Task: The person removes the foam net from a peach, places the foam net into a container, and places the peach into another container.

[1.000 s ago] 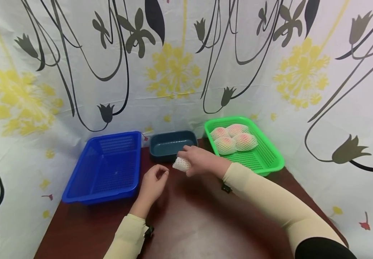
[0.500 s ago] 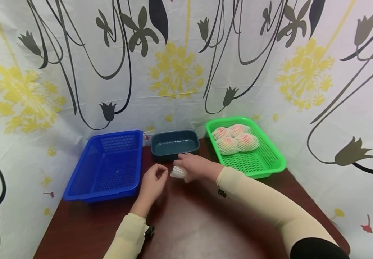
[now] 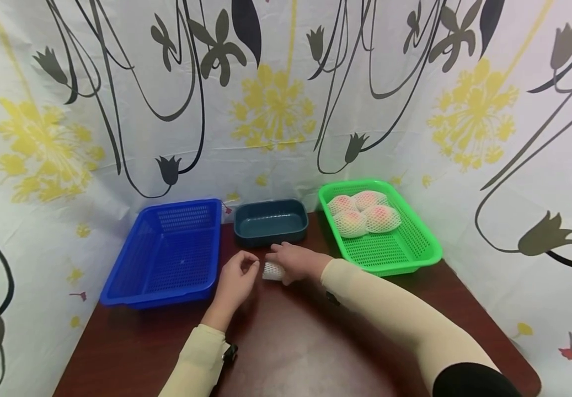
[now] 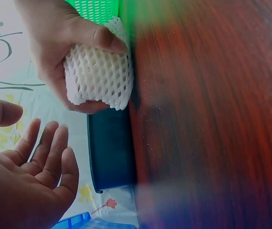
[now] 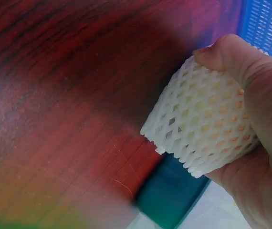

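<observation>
My right hand (image 3: 297, 262) grips a round fruit in a white foam net (image 3: 272, 271) just above the table. In the right wrist view, the thumb and fingers wrap the foam net (image 5: 200, 117), and yellow and orange skin shows through its mesh. My left hand (image 3: 235, 280) is beside it on the left, apart from the net. Its fingers are loosely bent and hold nothing, as the left hand (image 4: 33, 174) in the left wrist view also shows. Several netted pink-and-yellow fruits (image 3: 349, 223) lie in the green basket (image 3: 417, 237), at the back right.
A blue basket (image 3: 178, 262) stands to the left of my left hand. Between the two baskets, at the back, sits a dark teal tray (image 3: 271, 241). All stand on a reddish-brown wooden table (image 3: 310, 342), with a flower-patterned cloth (image 3: 276, 165) behind it.
My right hand has come down and slightly toward me with the netted fruit, away from the teal tray. The left hand stays nearly still. The head view has shifted slightly.
</observation>
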`<control>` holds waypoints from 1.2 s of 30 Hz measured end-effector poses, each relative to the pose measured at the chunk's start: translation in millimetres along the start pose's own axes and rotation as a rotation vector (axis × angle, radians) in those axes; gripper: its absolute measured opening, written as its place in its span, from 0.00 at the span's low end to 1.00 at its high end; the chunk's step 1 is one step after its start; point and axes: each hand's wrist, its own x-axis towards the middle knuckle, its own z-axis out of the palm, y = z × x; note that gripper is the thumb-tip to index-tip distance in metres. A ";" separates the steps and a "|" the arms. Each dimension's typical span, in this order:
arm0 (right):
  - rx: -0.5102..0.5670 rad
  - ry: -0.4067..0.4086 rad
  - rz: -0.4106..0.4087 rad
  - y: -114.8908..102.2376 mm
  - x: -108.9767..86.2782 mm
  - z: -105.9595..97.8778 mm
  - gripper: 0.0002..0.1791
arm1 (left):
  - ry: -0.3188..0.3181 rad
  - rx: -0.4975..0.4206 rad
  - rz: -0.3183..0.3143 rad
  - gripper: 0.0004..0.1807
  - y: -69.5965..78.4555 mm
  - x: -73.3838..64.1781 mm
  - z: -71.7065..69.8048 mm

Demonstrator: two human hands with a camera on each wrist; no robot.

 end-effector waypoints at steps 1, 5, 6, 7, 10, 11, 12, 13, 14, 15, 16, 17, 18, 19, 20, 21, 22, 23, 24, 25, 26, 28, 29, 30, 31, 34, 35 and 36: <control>-0.002 0.000 0.000 -0.4 0.3 -0.3 0.41 | -0.002 0.003 -0.007 0.05 0.1 0.3 -0.1; -0.023 0.002 -0.004 -2.2 1.0 0.2 0.41 | -0.011 0.005 -0.022 0.06 0.1 2.2 -0.5; -0.029 0.004 -0.005 -2.6 0.8 0.3 0.41 | -0.013 0.004 -0.024 0.06 -0.1 2.7 -0.5; -0.035 0.007 -0.008 -2.9 0.6 0.7 0.41 | -0.014 0.004 -0.021 0.06 -0.1 2.8 -0.6; -0.051 0.011 -0.006 -4.3 -0.9 -1.3 0.40 | -0.014 0.001 -0.009 0.06 0.4 3.9 -0.5; -0.055 0.014 -0.006 -5.0 -1.5 -2.3 0.40 | -0.013 0.002 -0.006 0.05 0.9 4.1 -0.9; -0.060 0.016 -0.007 -6.0 -2.2 -3.3 0.39 | -0.012 0.005 -0.004 0.05 1.3 4.4 -1.0; -0.068 0.018 -0.008 -6.6 -2.7 -3.8 0.40 | -0.011 0.007 -0.001 0.05 1.6 4.5 -1.2; -0.072 0.020 -0.007 -7.2 -3.5 -3.9 0.41 | -0.011 0.010 0.000 0.05 1.9 4.7 -1.1; -0.073 0.024 -0.006 -7.6 -4.3 -3.6 0.42 | -0.012 0.015 0.000 0.05 2.1 4.8 -1.2; -0.073 0.027 -0.007 -7.7 -4.9 -2.9 0.44 | -0.012 0.015 0.001 0.05 2.4 4.9 -1.2; -0.066 0.032 -0.007 -7.6 -5.5 -2.0 0.47 | -0.010 0.019 0.004 0.05 2.5 4.9 -1.2; -0.056 0.040 -0.007 -7.3 -6.2 -1.0 0.49 | -0.010 0.016 0.003 0.05 2.8 4.8 -1.4; -0.036 0.050 -0.002 -6.7 -6.9 0.2 0.51 | -0.010 0.013 0.002 0.05 3.0 4.7 -1.5; -0.011 0.065 0.003 -5.8 -7.9 1.4 0.52 | -0.010 0.010 -0.001 0.05 3.2 4.6 -1.5; 0.016 0.081 0.007 -4.8 -9.1 2.6 0.53 | -0.010 0.005 -0.003 0.06 3.3 4.4 -1.5; 0.051 0.100 0.014 -3.6 -10.2 3.4 0.54 | -0.011 -0.003 -0.008 0.06 3.4 4.5 -1.8; 0.090 0.121 0.022 -2.3 -11.7 3.9 0.55 | -0.011 -0.009 -0.014 0.06 3.4 4.5 -2.0; 0.122 0.143 0.031 -0.9 -13.6 4.4 0.55 | -0.012 -0.022 -0.023 0.06 3.5 4.5 -2.3; 0.163 0.164 0.041 0.2 -16.0 4.2 0.55 | -0.009 -0.031 -0.026 0.06 3.2 4.7 -2.4; 0.203 0.184 0.051 1.3 -18.4 3.6 0.56 | -0.004 -0.043 -0.030 0.06 3.0 4.9 -2.5; 0.289 0.225 0.079 2.8 -25.3 1.0 0.56 | 0.009 -0.062 -0.037 0.07 2.3 5.5 -2.2; 0.330 0.244 0.095 3.3 -29.3 -0.7 0.56 | 0.016 -0.070 -0.041 0.07 2.1 5.8 -2.0; 0.383 0.268 0.109 3.2 -33.7 -3.0 0.55 | 0.024 -0.076 -0.045 0.07 2.0 6.2 -1.8; 0.435 0.289 0.122 3.0 -38.0 -4.9 0.54 | 0.031 -0.078 -0.052 0.06 1.7 6.5 -1.6; 0.535 0.350 0.159 2.1 -50.0 -6.2 0.52 | 0.036 -0.081 -0.075 0.06 0.6 7.3 -1.1; 0.556 0.371 0.166 1.7 -53.3 -5.3 0.51 | 0.035 -0.084 -0.082 0.06 0.4 7.3 -0.9; 0.576 0.389 0.171 1.7 -56.1 -3.7 0.50 | 0.033 -0.086 -0.087 0.07 0.3 7.4 -0.5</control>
